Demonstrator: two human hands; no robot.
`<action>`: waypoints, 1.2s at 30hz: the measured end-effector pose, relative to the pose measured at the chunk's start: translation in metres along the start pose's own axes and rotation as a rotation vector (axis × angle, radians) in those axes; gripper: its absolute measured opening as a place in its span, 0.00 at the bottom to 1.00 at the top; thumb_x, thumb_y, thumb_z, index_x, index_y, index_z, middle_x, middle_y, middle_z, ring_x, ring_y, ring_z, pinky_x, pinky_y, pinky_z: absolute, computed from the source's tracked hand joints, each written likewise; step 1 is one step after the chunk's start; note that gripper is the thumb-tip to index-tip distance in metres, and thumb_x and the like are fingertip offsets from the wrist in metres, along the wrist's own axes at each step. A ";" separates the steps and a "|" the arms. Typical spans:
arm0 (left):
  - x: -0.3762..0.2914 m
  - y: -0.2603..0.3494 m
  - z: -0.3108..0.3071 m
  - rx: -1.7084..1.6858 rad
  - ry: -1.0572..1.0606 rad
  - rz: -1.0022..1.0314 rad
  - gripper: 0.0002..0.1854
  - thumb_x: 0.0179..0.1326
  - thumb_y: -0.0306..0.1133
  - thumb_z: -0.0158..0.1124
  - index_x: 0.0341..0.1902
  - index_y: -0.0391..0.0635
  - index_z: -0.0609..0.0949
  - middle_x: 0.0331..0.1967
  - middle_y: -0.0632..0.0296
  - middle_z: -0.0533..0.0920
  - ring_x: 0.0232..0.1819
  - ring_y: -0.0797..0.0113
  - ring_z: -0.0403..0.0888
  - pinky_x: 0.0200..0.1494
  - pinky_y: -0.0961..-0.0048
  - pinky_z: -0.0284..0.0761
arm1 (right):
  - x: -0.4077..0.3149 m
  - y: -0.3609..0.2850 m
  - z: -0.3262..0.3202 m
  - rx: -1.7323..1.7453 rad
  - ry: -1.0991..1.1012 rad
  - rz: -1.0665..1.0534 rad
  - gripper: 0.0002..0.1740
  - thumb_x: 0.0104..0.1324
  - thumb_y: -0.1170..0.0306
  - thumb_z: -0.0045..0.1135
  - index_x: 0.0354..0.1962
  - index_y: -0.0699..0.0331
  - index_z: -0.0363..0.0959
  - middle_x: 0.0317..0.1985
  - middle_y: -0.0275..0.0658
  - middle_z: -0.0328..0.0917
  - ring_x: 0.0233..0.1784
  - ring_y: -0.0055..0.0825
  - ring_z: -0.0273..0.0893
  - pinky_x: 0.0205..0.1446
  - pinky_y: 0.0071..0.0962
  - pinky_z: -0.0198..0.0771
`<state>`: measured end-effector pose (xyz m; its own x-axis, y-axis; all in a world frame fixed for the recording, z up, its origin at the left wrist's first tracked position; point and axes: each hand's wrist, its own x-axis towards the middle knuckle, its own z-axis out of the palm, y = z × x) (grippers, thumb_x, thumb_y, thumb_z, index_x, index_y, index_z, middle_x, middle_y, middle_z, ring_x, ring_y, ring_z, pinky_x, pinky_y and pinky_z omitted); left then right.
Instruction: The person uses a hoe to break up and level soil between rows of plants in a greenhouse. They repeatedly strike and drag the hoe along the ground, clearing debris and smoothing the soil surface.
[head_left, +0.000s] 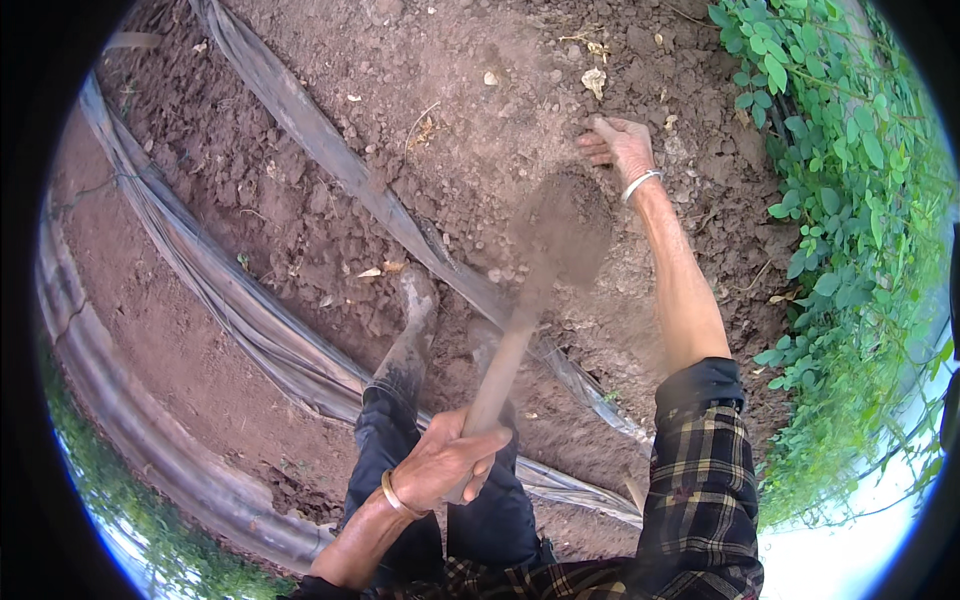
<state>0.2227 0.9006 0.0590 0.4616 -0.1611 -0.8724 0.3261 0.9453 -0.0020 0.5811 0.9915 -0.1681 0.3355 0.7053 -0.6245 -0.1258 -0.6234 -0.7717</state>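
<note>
My left hand, with a bangle on its wrist, grips the wooden handle of a digging tool in front of my legs. The tool's head is blurred and covered in brown soil, so its exact shape is hard to tell. Past the head, to the upper right, my right hand is off the handle. Its thumb stands away from loosely bent fingers, and nothing shows in it. Dry, crumbly soil lies under both hands.
A strip of plastic sheeting crosses the soil diagonally, near my muddy boot. Another bunched strip runs farther left, with a greyish curved edging beyond it. Leafy green plants line the right side. Dry leaves are scattered about.
</note>
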 end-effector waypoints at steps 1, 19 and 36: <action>0.001 0.000 -0.003 0.013 -0.007 0.000 0.12 0.71 0.36 0.61 0.39 0.40 0.74 0.17 0.70 0.70 0.12 0.79 0.68 0.15 0.80 0.64 | 0.008 0.001 -0.023 0.085 0.092 -0.011 0.25 0.69 0.61 0.62 0.52 0.77 0.75 0.35 0.47 0.86 0.37 0.34 0.87 0.37 0.31 0.83; -0.028 -0.136 -0.041 -0.329 0.096 0.039 0.06 0.65 0.29 0.63 0.38 0.39 0.76 0.17 0.69 0.71 0.11 0.78 0.69 0.14 0.79 0.64 | -0.084 0.047 0.098 -0.287 -0.274 0.080 0.29 0.62 0.63 0.66 0.57 0.69 0.75 0.38 0.46 0.85 0.34 0.29 0.85 0.31 0.30 0.80; 0.028 -0.162 -0.113 -0.486 0.235 0.104 0.09 0.64 0.28 0.65 0.39 0.38 0.74 0.16 0.67 0.71 0.10 0.76 0.68 0.13 0.78 0.61 | 0.067 0.110 0.351 -1.558 -0.372 -0.930 0.43 0.59 0.51 0.66 0.71 0.45 0.62 0.74 0.43 0.58 0.76 0.47 0.56 0.75 0.57 0.52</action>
<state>0.0893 0.7755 -0.0203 0.2561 -0.0447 -0.9656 -0.1555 0.9840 -0.0868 0.2626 1.0888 -0.3371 -0.4402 0.8552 -0.2737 0.8969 0.4041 -0.1798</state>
